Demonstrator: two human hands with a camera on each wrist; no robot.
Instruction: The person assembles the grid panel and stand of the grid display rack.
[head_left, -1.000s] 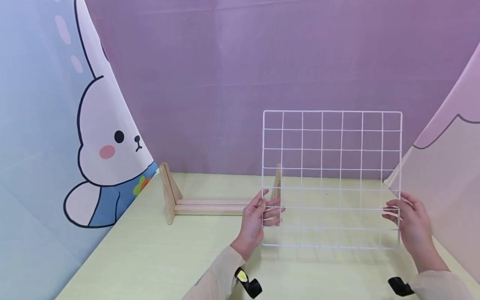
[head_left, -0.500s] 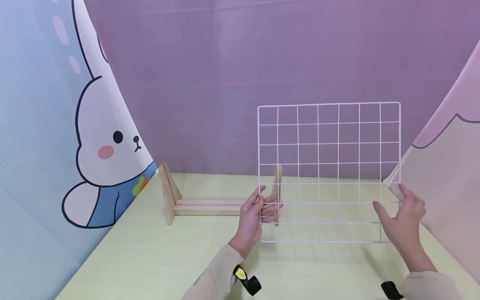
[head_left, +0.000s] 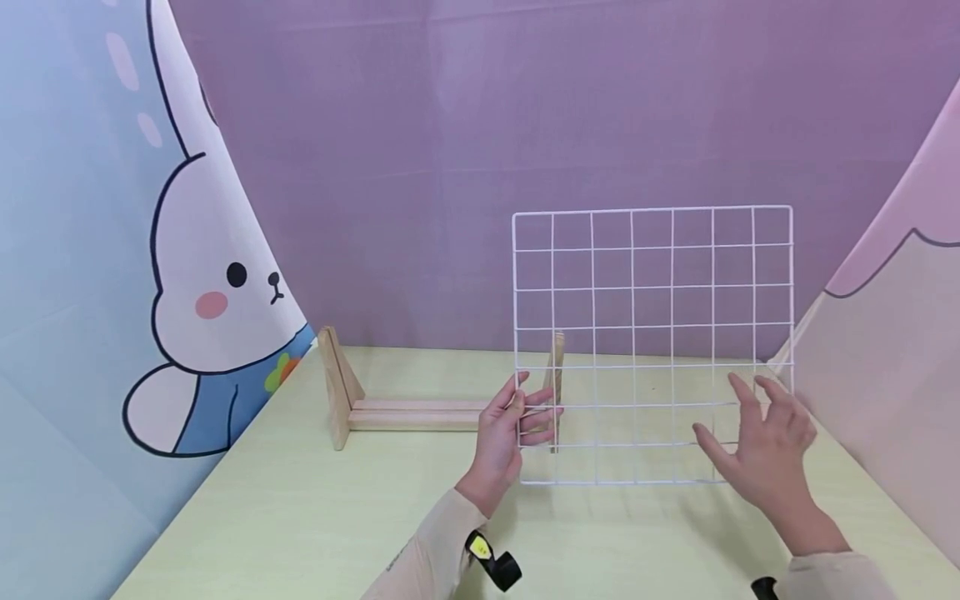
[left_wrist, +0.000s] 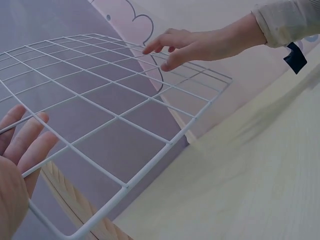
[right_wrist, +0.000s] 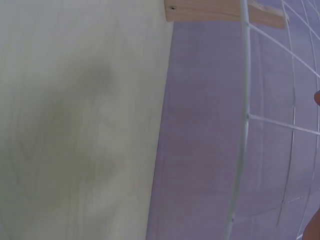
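Note:
A white wire grid panel [head_left: 672,288] is held upright above the table, its lower edge off the surface. My left hand [head_left: 501,442] grips its left side, thumb on the near face and fingers behind the wires. In front of the panel's lower right part, my right hand [head_left: 768,450] has its fingers spread and grips nothing. The left wrist view shows that right hand [left_wrist: 200,47] close to the grid; whether a fingertip touches a wire I cannot tell. Only bits of its fingers appear in the right wrist view, beside the grid wires [right_wrist: 246,100].
Behind and left of the panel, a wooden stand [head_left: 341,392] with two uprights and a low crossbar stands on the pale table [head_left: 300,508]. The grid overlaps its right upright. A purple cloth [head_left: 375,167] hangs at the back, with printed cloths at both sides.
My right hand has let go of the grid's right edge and moved left in front of the panel. The panel has risen slightly and shifted a little left in my left hand.

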